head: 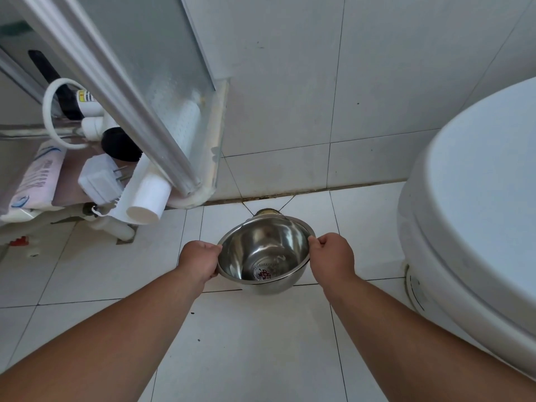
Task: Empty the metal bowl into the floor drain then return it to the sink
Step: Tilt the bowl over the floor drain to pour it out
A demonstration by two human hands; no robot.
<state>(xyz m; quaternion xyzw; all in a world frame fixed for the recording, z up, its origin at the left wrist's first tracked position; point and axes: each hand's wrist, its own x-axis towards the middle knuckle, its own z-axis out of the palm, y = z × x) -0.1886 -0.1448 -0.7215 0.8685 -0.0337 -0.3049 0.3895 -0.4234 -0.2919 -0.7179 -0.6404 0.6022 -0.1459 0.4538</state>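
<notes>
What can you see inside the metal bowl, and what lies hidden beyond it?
Inside the metal bowl: a shiny wall and a red mark on the bottom; any water is unclear. Beyond its far rim, the floor drain shows only partly; the bowl covers the rest.

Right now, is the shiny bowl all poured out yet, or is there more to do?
Mostly poured: the round shiny metal bowl is tipped toward the round floor drain and looks empty inside. In hand: the left hand and right hand grip its rim. Left: carrying it back to the sink, which is out of view.
</notes>
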